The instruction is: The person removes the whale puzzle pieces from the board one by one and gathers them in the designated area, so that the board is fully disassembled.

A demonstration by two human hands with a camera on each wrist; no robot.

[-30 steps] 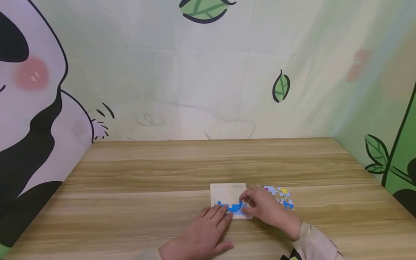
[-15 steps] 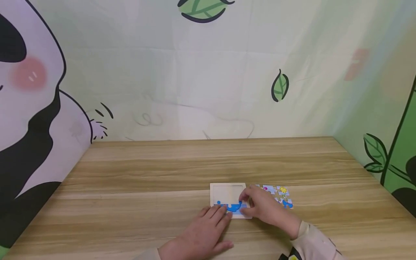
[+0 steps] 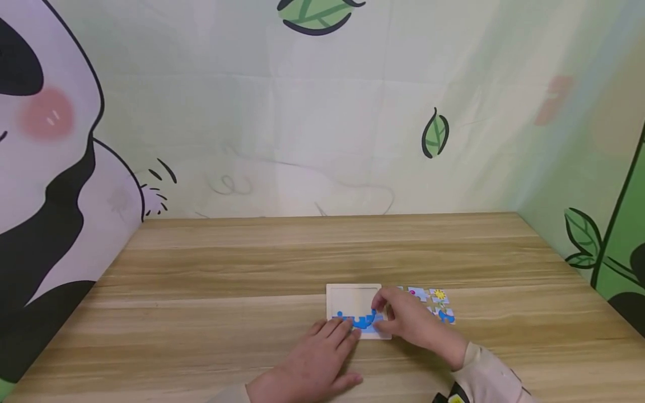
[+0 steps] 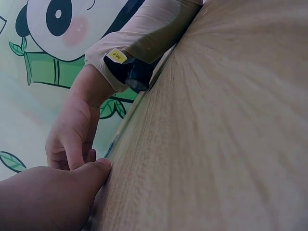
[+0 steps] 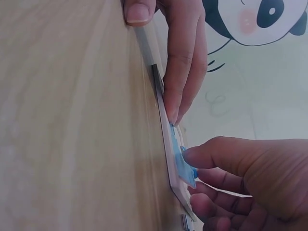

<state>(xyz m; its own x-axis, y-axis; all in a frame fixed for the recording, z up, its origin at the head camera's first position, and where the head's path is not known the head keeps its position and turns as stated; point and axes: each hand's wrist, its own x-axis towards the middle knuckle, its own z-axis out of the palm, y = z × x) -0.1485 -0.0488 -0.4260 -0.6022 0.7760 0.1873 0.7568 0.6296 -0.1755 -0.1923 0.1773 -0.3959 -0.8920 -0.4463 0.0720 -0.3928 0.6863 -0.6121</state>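
Observation:
A pale wooden puzzle tray (image 3: 329,299) lies on the table, with blue jigsaw pieces (image 3: 360,323) along its near side. My left hand (image 3: 314,358) lies flat, its straight fingertips resting on the tray's near left part and covering some of the pieces. At the near right corner, my right hand (image 3: 415,322) pinches a blue puzzle piece (image 5: 186,172) between thumb and fingers. In the right wrist view that piece sits slightly tilted over the tray's edge. The left wrist view shows both hands close together, the tray mostly hidden.
Several loose puzzle pieces (image 3: 439,296) lie right of the tray, some partly hidden behind the right hand; one shows a yellow sun. The wood-grain table (image 3: 227,263) reaches back to a printed wall sheet (image 3: 322,129) with a panda and leaves.

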